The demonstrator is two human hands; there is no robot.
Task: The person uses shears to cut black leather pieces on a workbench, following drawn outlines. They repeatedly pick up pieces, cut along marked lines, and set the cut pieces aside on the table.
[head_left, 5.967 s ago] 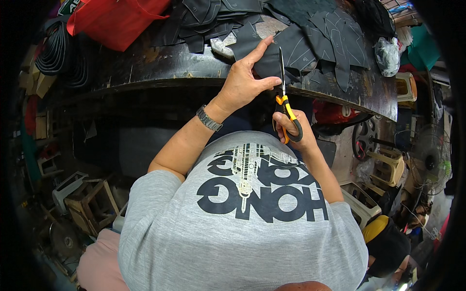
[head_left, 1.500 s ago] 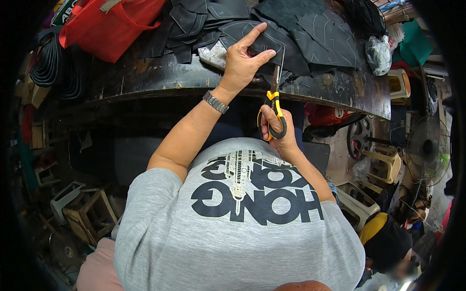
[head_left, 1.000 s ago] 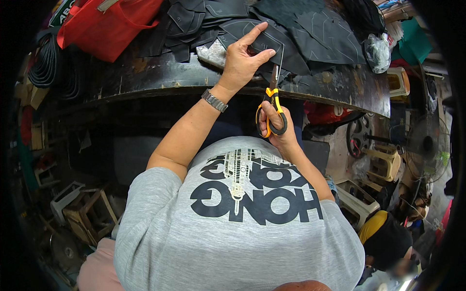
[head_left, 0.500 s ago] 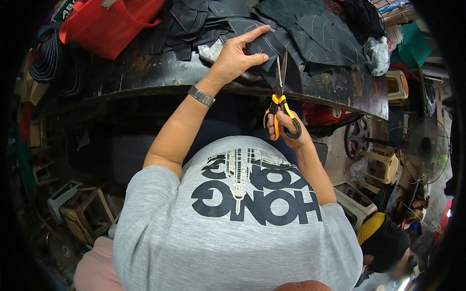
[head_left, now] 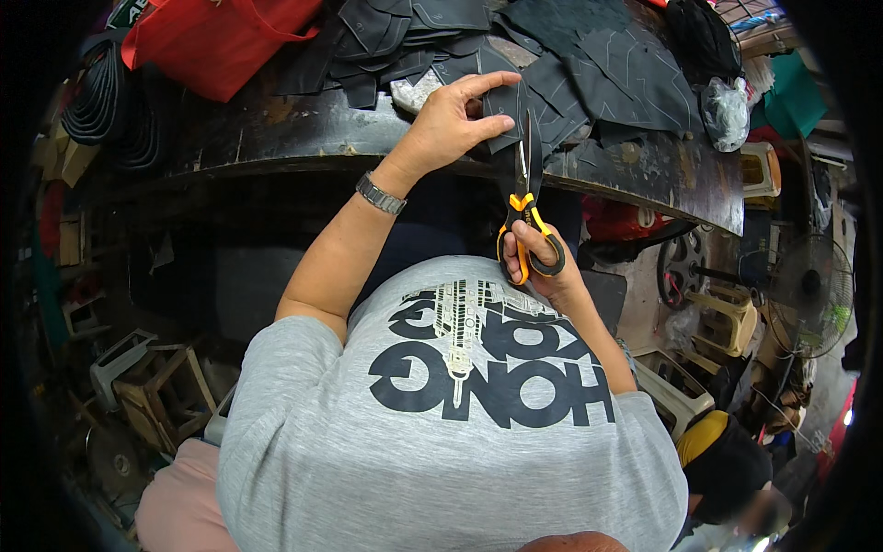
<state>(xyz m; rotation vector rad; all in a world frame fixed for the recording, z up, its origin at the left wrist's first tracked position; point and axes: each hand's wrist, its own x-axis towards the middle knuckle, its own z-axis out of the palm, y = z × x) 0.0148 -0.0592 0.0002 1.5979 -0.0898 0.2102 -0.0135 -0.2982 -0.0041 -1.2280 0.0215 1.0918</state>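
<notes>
My left hand [head_left: 457, 118], a watch on its wrist, holds a black sheet piece [head_left: 504, 101] with pale marked lines over the table's near edge. Its forefinger and thumb are spread along the piece. In my right hand [head_left: 549, 265] is a pair of scissors [head_left: 521, 204] with yellow and black handles, my fingers through the loops. The blades point away from me and lie at the right edge of the held piece, slightly parted. Whether the material sits between them is hard to make out.
Many black cut pieces [head_left: 635, 87] with pale outlines are heaped on the dark table [head_left: 303, 138]. A red bag [head_left: 216, 46] is at the far left, beside black rolled material [head_left: 97, 101]. Right of the table are a clear plastic bag [head_left: 727, 115], stools and a fan [head_left: 809, 285].
My left hand has come slightly nearer to me, its finger and thumb closer together. The scissors have also drawn back a little, and their blades are less widely parted.
</notes>
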